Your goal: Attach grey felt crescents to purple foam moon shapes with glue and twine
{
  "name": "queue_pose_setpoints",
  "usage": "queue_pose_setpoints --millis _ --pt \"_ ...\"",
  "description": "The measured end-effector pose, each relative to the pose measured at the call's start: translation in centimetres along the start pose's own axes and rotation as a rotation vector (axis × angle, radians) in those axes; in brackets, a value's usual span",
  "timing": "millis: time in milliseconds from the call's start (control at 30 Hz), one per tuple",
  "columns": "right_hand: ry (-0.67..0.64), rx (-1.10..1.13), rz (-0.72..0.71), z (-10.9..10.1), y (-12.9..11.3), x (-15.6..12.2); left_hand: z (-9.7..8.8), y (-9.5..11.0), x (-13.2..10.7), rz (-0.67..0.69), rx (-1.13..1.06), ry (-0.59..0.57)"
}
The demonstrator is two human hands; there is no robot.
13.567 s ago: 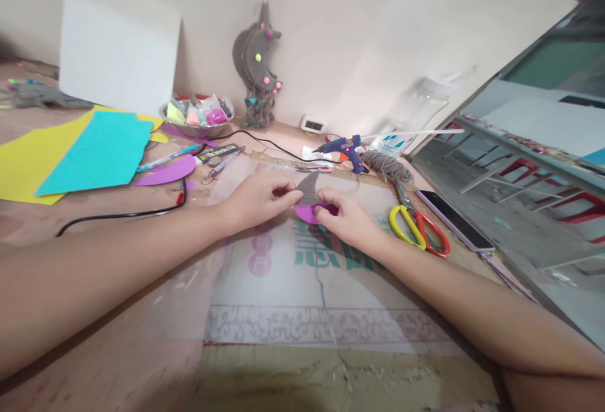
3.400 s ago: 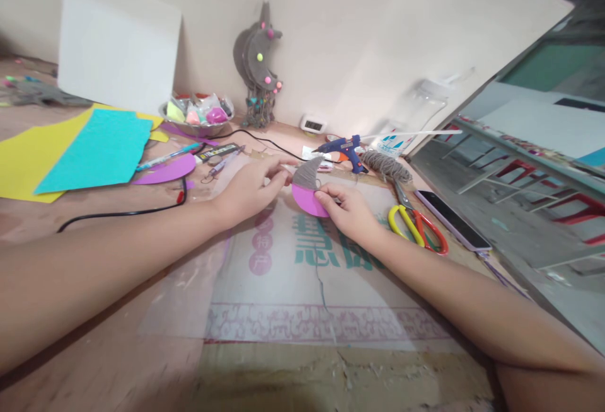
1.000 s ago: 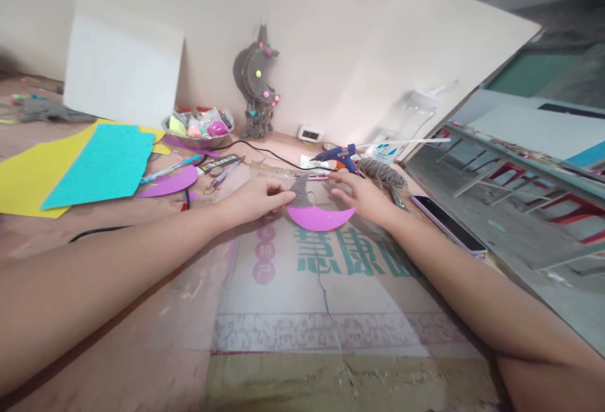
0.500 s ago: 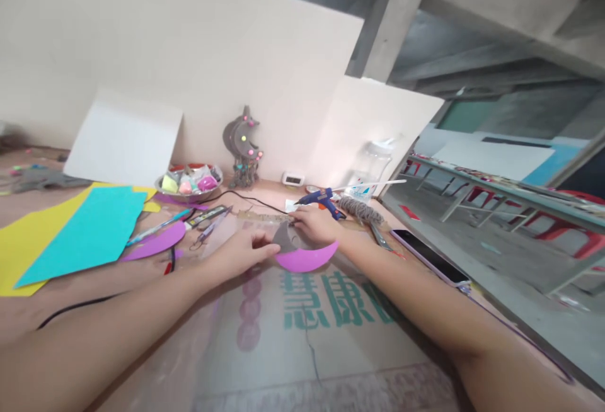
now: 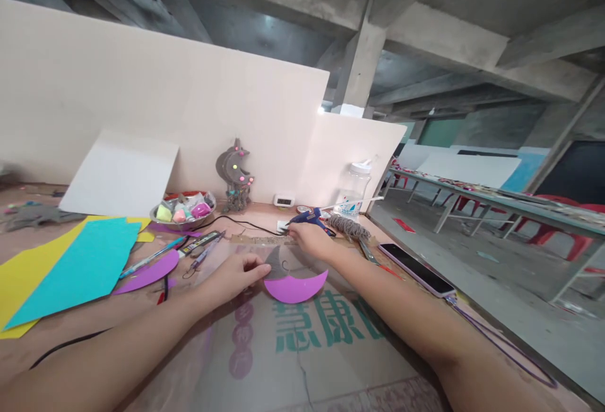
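My left hand point(image 5: 239, 276) is closed at the left edge of a grey crescent piece point(image 5: 273, 266), its thumb tip on the grey surface. A purple crescent point(image 5: 296, 288) lies along the lower edge of the grey piece, over a clear sheet with green printed characters. A thin dark curl shows on the grey piece. Beyond it, my right hand point(image 5: 309, 240) is right by a blue glue gun point(image 5: 308, 217), overlapping its near side in view. The right fingers are mostly hidden, so I cannot tell whether they grip it.
Left are yellow and turquoise sheets point(image 5: 80, 267), a purple cutout point(image 5: 151, 271), a pen, a cutter and a bowl point(image 5: 182, 222) of coloured lumps. A grey moon ornament point(image 5: 235, 172) leans at the back board. Right are grey yarn point(image 5: 348, 227), scissors point(image 5: 371, 253), a phone point(image 5: 416, 268) and a bottle point(image 5: 353, 188).
The view has tilted up a little. My right hand has moved off the grey piece, away from me towards the glue gun. My left hand remains at the piece's edge.
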State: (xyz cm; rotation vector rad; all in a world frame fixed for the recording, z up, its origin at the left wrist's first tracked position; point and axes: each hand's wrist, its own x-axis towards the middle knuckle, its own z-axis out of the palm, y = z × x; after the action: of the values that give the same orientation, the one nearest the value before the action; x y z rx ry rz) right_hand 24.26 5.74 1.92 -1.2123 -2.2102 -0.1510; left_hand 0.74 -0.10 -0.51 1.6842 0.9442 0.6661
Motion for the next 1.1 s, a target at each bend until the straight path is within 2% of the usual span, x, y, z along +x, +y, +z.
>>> queue_pose_setpoints --millis 133,200,300,400,500,567,633,833,1100 --pt "0.069 -0.003 0.147 -2.0 0.0 0.7 0.1 0.4 -0.1 -0.018 0.037 0.020" --pt "0.102 0.019 0.180 -3.1 -1.2 0.1 0.0 0.3 0.0 0.003 0.047 0.030" --pt "0.125 0.120 0.154 -4.0 -4.1 -2.4 -0.1 -0.4 0.5 0.021 0.024 0.031" --pt "-0.013 0.166 0.053 -3.9 -7.1 -5.1 -0.2 -0.9 0.8 0.037 0.004 0.024" --pt "-0.205 0.018 -0.143 -3.2 -8.6 -6.7 -0.2 -1.0 0.7 0.055 0.025 0.026" --pt "-0.296 -0.058 -0.220 -2.6 -8.6 -7.0 -0.3 -0.8 0.6 0.061 0.058 0.034" --pt "-0.316 -0.069 -0.206 -2.1 -8.3 -6.9 -0.4 -0.7 0.6 0.053 0.090 0.041" --pt "-0.272 -0.063 -0.140 -1.3 -7.3 -6.7 -0.5 -0.6 0.5 0.022 0.113 0.014" --pt "-0.201 -0.138 -0.190 -0.3 -6.2 -6.6 -0.9 -0.3 0.1 0.042 0.142 0.022"
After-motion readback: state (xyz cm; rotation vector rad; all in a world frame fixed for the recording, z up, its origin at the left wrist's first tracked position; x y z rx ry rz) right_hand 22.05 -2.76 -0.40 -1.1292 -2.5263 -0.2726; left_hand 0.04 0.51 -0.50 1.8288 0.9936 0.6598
